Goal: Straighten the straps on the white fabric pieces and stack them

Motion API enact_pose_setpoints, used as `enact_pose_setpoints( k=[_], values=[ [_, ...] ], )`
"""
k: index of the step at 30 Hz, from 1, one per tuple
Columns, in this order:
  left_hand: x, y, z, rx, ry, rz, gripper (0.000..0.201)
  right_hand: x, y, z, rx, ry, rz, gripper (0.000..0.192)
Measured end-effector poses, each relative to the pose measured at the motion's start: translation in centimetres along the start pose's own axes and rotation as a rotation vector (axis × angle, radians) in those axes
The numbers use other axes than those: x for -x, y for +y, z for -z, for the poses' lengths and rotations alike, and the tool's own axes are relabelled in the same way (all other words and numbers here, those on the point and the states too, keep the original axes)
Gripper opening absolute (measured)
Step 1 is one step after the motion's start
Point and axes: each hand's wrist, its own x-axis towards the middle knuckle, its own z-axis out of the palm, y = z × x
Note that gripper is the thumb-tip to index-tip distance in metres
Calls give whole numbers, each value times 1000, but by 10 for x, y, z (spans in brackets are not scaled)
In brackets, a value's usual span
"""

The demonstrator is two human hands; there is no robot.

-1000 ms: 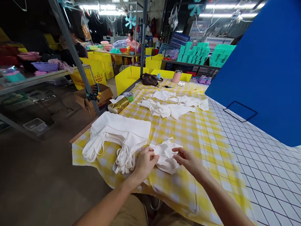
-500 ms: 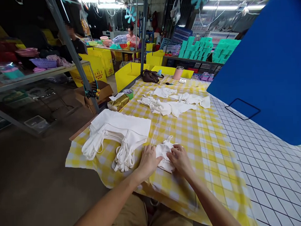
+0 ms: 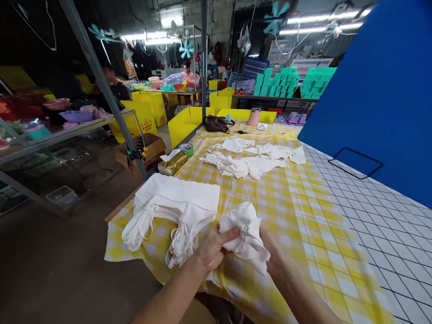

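Where the checked tablecloth [image 3: 288, 202] runs nearest the wearer, a crumpled white cloth piece [image 3: 244, 227] sits between the two bare hands, over the yellow and white squares. Left hand [image 3: 212, 248] is closed on its near left edge, thumb laid across the top and the other fingers curled underneath. Right hand [image 3: 271, 250] meets the opposite edge, but its fingers are hidden behind the fabric, so how tightly they are bent cannot be told. Just left of the hands lies a stack of white garments [image 3: 181, 194], layered flat, with bunches of narrow straps hanging toward the wearer. Past that stack, a gold tissue pack [image 3: 173, 164] rests near the tablecloth's left edge, touching or just beside a green tape roll [image 3: 187, 150]. Further up the middle, loose white pieces [image 3: 251, 166] are spread about. At the far end stand a dark brown bag [image 3: 214, 124] and a pink tumbler [image 3: 255, 116]; beyond, teal boxes [image 3: 277, 83] are piled on a shelf.
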Motion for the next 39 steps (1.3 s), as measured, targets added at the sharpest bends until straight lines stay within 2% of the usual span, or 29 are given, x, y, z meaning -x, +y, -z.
enact_pose_setpoints(
  k=[3,6,8,10,12,13,16,19,22,26,29,32,35,37,39],
  values=[
    [-5,11,-1,3,69,-17,48,-5,-7,-16,126,21,58,24],
    [-22,39,11,-6,181,-66,44,-11,-16,-22,281,35,227,27],
    [-40,71,27,-42,259,-158,37,-15,-18,-17,397,72,312,28],
    [-62,110,47,-167,365,-304,31,-18,-17,-7,453,99,325,30],
    [-85,149,68,-393,575,-495,30,-19,-13,5,474,95,303,31],
    [-97,167,78,-431,628,-535,31,-18,-10,10,481,93,289,32],
    [-128,207,102,-512,729,-570,33,-14,-7,22,508,91,261,33],
    [-148,230,119,-641,814,-551,35,-11,-7,29,537,93,250,32],
    [-157,239,135,-817,922,-497,42,-10,-4,35,559,85,245,34],
    [-159,238,152,-1049,1056,-405,49,-13,7,48,578,79,216,37],
    [-156,236,154,-1195,1078,-388,57,-14,12,55,565,76,189,37],
    [-151,233,148,-1304,1084,-407,64,-14,12,56,547,84,164,39],
    [-147,225,142,-1498,1055,-504,61,-13,9,53,547,83,141,41],
    [-146,219,143,-1769,951,-603,54,-11,7,50,555,82,138,41],
    [-147,214,147,-1994,852,-590,47,-8,4,49,562,82,145,41]
  ],
)
